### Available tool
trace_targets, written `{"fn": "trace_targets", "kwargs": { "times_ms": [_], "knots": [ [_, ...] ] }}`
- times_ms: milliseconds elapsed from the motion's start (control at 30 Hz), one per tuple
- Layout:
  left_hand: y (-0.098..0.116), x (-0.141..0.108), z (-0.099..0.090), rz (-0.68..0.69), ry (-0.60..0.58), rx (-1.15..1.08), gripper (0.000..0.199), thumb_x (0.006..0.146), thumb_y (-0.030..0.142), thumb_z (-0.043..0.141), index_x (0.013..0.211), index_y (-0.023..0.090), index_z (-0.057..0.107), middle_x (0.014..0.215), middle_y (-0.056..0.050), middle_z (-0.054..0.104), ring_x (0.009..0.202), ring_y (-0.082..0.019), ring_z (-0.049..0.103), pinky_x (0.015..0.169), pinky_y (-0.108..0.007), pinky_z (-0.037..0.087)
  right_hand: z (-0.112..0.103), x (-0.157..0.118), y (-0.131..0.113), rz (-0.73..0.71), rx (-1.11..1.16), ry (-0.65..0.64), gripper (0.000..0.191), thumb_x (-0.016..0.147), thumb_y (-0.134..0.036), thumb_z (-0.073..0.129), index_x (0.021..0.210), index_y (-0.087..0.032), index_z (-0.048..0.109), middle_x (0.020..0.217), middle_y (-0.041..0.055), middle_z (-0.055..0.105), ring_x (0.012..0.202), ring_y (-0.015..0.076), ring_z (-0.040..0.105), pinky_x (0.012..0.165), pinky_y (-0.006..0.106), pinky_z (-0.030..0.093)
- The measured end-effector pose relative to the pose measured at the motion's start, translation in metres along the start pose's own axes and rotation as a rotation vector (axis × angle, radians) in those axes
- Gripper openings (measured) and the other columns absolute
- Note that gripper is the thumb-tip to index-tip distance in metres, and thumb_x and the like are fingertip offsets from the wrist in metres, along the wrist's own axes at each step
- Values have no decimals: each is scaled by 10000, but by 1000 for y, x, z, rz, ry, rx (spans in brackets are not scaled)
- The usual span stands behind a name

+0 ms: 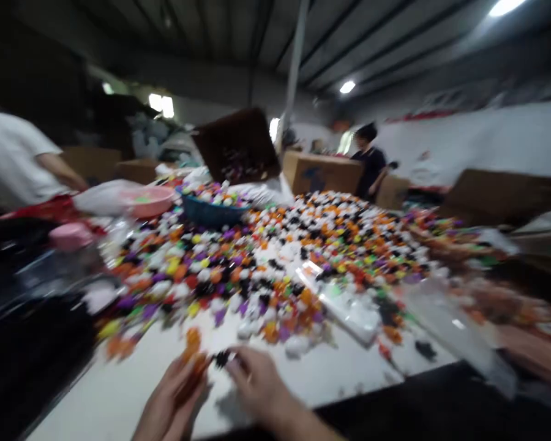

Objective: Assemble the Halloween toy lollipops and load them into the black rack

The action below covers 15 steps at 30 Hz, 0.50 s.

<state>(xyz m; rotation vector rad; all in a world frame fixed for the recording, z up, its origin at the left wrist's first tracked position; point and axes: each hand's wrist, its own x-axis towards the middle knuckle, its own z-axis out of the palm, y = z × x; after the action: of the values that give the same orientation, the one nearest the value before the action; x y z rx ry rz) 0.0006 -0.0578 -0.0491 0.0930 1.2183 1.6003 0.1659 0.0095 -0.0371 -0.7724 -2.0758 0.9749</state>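
Observation:
Above the near edge of the white tabletop (105, 392), my left hand (172, 392) is closed around small orange pieces (193, 346), their exact kind blurred. Close beside it, my right hand (259, 380) pinches a small black spiky piece (221, 358) between thumb and fingertips. The black piece lies between the two hands, near the orange ones; whether they touch I cannot tell. Beyond the hands spreads a large heap of small colourful pieces (220, 275) in orange, black, white, purple, yellow and green.
A blue basin (213, 214) of pieces and a pink basin (149, 202) stand on the heap. Clear plastic bags (349, 312) lie to the right. Behind are cardboard boxes (321, 171). One person (18, 159) is at left, another (370, 159) behind; someone's hand (532, 352) reaches in at right.

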Motion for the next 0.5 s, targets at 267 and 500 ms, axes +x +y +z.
{"fn": "trace_targets", "kwargs": {
  "times_ms": [267, 500],
  "knots": [
    [-10, -10, -6, 26, -109, -230, 183, 711, 187, 790, 842, 144, 670, 921, -53, 716, 777, -94, 647, 722, -185, 538, 5, -16, -3, 34, 39, -24, 214, 950, -331, 537, 1049, -199, 674, 958, 71, 723, 799, 192, 652, 743, 304, 518],
    [-19, -14, -7, 61, -182, -172, 306, 671, 262, 846, 868, 142, 645, 890, -8, 659, 778, -78, 612, 742, -185, 500, 5, -17, 0, -50, -44, -50, 195, 967, -277, 523, 1084, -199, 658, 993, 80, 715, 893, 205, 658, 817, 322, 512]
  ]
}}
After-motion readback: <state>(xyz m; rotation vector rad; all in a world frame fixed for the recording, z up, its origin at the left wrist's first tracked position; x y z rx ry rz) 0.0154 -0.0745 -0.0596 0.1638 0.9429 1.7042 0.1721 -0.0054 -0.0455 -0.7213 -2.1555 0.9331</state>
